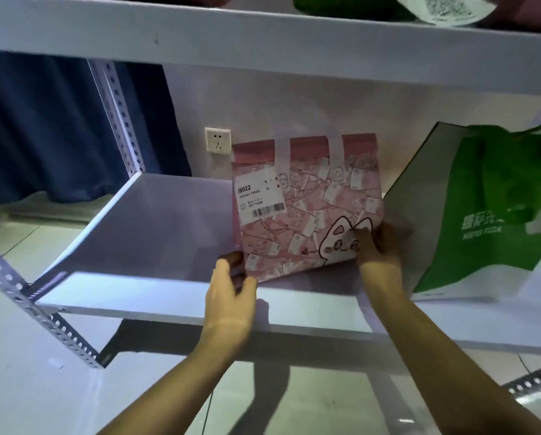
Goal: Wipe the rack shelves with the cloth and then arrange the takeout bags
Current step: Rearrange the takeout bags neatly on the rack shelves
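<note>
Gripping the pink bag (306, 202) by its lower corners, both hands' fingers (231, 262) clamped, risks tipping it off the shelf (156, 221).

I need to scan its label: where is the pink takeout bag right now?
In the head view the pink bag stands mid-shelf, gripped by left hand and right hand, green bag to its right.
</note>
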